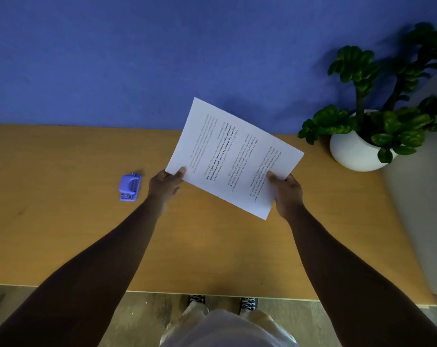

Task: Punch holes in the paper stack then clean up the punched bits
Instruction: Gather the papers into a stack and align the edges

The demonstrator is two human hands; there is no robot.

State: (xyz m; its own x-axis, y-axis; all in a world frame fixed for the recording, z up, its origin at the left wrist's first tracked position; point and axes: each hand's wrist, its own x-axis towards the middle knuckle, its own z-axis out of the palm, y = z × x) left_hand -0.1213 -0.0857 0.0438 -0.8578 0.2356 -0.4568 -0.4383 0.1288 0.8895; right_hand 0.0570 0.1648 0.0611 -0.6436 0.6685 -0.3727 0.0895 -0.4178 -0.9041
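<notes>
While both grips are closed on the paper stack [233, 156], no punching has begun. Left hand [166, 185]: thumb on top of the stack's near-left corner, arm outstretched. Right hand [286, 190]: pinching the near-right edge, thumb on top. Stack: lifted off the counter [62, 234], tilted between the grips, printed face up; no holes visible, though the margins are hard to read. Hole punch [129, 187]: on the counter, well outside the left grip, untouched. Remaining: punching, then clearing bits.
</notes>
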